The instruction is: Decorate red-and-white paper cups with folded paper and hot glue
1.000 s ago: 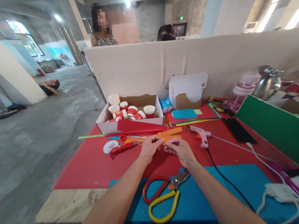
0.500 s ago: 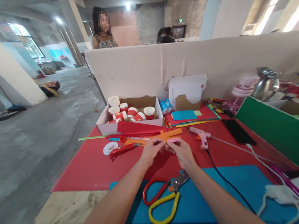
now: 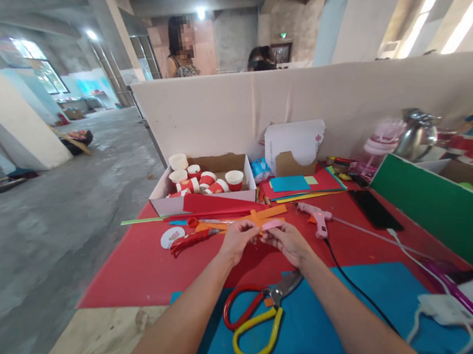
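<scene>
Both my hands meet over the middle of the red tabletop, fingertips almost touching. My left hand is closed in a pinch on what looks like an orange paper strip, its lower end hidden by the fingers. A short pink paper strip is pinched in my right hand. More orange strips lie just behind my hands. Left of them rest red-handled pliers. To the right lies a pink glue gun. Large scissors with red and yellow handles lie nearer me.
Behind is a white box of red-and-white paper cups. Coloured paper sheets lie right of it. A black phone, a white cable and a green board occupy the right side. A white partition stands behind the table.
The view has shifted slightly. My right hand has turned a little, showing more of the pink strip. A person behind the partition has moved to the right.
</scene>
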`<state>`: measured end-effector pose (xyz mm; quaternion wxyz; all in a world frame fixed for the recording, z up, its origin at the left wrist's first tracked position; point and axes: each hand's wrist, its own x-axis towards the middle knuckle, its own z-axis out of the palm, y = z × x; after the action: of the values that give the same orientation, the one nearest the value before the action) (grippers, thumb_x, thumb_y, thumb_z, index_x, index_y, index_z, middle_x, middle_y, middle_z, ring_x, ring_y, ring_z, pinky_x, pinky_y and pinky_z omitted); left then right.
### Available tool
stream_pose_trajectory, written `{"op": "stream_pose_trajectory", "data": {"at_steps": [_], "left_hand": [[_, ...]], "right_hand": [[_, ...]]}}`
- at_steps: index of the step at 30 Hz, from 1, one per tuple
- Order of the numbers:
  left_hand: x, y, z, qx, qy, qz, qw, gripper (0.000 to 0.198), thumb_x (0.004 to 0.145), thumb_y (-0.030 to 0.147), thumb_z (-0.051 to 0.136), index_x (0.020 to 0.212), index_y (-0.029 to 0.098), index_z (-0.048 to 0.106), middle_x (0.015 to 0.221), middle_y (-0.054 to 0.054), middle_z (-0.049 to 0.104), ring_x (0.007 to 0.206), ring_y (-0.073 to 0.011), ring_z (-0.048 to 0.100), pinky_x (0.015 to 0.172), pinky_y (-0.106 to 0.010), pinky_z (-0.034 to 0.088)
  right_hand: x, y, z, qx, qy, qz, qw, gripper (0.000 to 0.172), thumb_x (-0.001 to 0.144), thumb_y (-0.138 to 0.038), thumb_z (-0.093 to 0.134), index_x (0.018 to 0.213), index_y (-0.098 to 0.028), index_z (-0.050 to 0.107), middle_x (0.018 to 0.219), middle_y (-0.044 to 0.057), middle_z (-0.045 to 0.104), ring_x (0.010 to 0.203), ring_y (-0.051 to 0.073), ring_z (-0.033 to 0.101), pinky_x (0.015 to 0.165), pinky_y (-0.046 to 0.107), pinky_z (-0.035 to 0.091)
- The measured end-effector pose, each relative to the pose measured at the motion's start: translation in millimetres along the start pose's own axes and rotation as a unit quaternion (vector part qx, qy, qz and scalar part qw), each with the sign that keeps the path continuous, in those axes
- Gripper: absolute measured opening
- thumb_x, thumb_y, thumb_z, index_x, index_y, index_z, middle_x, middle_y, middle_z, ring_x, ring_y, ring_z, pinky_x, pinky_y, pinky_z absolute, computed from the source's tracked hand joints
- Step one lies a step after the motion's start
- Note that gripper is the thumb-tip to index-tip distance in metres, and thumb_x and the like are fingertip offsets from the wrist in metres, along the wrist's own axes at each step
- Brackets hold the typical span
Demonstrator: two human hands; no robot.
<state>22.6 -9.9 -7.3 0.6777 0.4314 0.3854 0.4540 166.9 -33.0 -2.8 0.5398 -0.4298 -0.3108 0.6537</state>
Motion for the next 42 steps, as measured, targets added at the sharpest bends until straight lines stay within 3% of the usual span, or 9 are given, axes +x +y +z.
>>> {"op": "stream_pose_trajectory", "data": {"at_steps": [7,16,27,32,36,42], "left_hand": [[0,0,1.4,0.032,0.014,0.019,0.999,0.029,0.052,0.033,0.077,0.061,0.013,0.058,0.052,0.002,0.058,0.045,-0.0072,0.047,0.046,-0.021,0.039],[1,-4,2.3,-0.047,0.026,-0.028,0.998,0.028,0.049,0.027,0.079,0.06,0.013,0.057,0.05,0.002,0.058,0.043,-0.0064,0.047,0.046,-0.02,0.033],[3,-6,1.4,-0.032,0.029,-0.028,0.999,0.016,0.048,0.018,0.072,0.059,0.013,0.062,0.05,0.001,0.06,0.043,-0.0069,0.048,0.046,-0.02,0.034],[2,-7,-0.3,-0.026,0.018,-0.021,0.999,0.02,0.05,0.024,0.074,0.064,0.012,0.065,0.052,-0.001,0.06,0.044,-0.0075,0.048,0.045,-0.02,0.036],[-2,-4,1.5,-0.033,-0.021,-0.014,0.999,0.032,0.052,0.031,0.078,0.073,0.011,0.065,0.062,-0.003,0.062,0.047,-0.0073,0.049,0.045,-0.021,0.039],[-2,-4,2.6,-0.013,0.0,0.017,1.0,0.036,0.054,0.037,0.078,0.072,0.012,0.061,0.059,-0.001,0.059,0.047,-0.0083,0.048,0.043,-0.021,0.041]], "right_hand": [[-3,1,4,-0.007,0.002,0.009,1.0,0.035,0.046,-0.035,0.085,0.066,-0.016,0.063,0.058,-0.002,0.064,0.057,0.01,0.06,0.065,0.024,0.052],[-4,8,14,-0.001,0.022,-0.015,1.0,0.037,0.047,-0.04,0.084,0.067,-0.017,0.063,0.057,-0.004,0.062,0.055,0.008,0.057,0.063,0.023,0.05],[-1,12,13,-0.052,0.054,-0.063,0.995,0.035,0.051,-0.042,0.081,0.068,-0.017,0.064,0.054,-0.004,0.06,0.053,0.01,0.055,0.06,0.025,0.049],[-1,11,13,-0.105,0.082,-0.124,0.983,0.032,0.056,-0.044,0.077,0.069,-0.018,0.065,0.057,-0.002,0.062,0.054,0.012,0.056,0.058,0.025,0.047],[-2,11,15,-0.114,0.111,-0.169,0.973,0.031,0.06,-0.046,0.074,0.072,-0.019,0.063,0.059,-0.001,0.063,0.057,0.014,0.059,0.061,0.027,0.049],[-4,13,17,-0.097,0.085,-0.13,0.983,0.032,0.057,-0.041,0.076,0.072,-0.018,0.061,0.061,-0.001,0.065,0.057,0.013,0.06,0.063,0.028,0.052]]}}
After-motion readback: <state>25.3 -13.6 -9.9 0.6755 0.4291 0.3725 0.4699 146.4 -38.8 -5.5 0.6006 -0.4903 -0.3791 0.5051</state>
